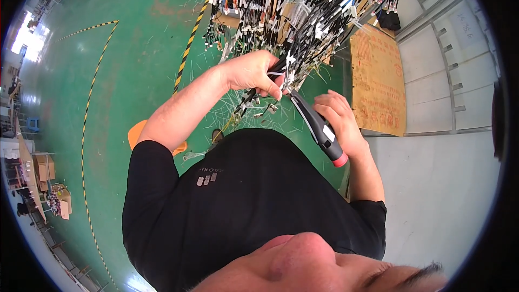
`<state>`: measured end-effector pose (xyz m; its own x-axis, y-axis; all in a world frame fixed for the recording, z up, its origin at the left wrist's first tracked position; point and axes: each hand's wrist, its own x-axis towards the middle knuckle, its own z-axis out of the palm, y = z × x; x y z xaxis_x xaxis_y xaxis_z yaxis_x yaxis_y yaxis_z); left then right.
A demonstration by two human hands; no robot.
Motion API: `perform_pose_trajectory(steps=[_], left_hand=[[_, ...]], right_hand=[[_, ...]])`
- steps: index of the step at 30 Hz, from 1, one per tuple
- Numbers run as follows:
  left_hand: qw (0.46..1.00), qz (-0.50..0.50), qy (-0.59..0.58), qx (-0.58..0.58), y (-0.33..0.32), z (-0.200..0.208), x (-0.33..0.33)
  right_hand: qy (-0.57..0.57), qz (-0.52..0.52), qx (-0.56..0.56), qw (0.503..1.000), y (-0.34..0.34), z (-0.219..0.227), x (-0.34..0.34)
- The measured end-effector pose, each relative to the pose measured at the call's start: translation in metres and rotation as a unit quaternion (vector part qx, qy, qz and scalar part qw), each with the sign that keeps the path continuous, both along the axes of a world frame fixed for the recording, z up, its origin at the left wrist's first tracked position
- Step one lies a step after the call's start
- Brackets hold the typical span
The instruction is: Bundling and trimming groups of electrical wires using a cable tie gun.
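My left hand (255,71) is closed round a bundle of black cables (303,43), its thumb pressed over the front near the bundle's lower end. A thin white cable tie (274,73) shows by the fingers, but how far it wraps is hidden. A black and grey cable tie gun (313,121) with a red end cap slants across in front of me. Its narrow nose touches or nearly touches the bundle beside my left thumb. My right hand (339,118) is closed on the gun's far right side, with part of the grip hidden behind the tool.
Many dark cable bundles with white connectors and tags (259,5) hang ahead. A brown board (378,81) stands to the right against pale panels (448,86). Thin white offcuts litter the green floor (146,48). Behind my left arm is an orange seat (137,134).
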<state>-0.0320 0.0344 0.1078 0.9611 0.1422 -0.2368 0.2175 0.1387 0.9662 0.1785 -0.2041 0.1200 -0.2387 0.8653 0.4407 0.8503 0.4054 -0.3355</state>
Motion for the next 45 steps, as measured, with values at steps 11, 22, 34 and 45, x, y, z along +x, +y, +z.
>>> perform_pose_trajectory(steps=[11, 22, 34, 45], left_hand=[[0.996, -0.013, -0.076, -0.042, 0.010, -0.031, -0.002], [0.995, 0.032, -0.089, -0.041, 0.000, -0.030, -0.007], [0.984, 0.123, -0.025, 0.124, -0.002, 0.005, -0.012], [0.980, 0.142, -0.011, 0.142, 0.009, 0.030, -0.032]], right_hand=[[0.155, -0.037, 0.047, 0.986, -0.007, -0.051, 0.022], [0.620, -0.041, 0.014, 0.783, 0.121, -0.162, 0.081], [0.737, 0.000, -0.033, 0.676, 0.164, -0.156, 0.078], [0.741, 0.132, -0.087, 0.653, 0.185, -0.133, 0.063]])
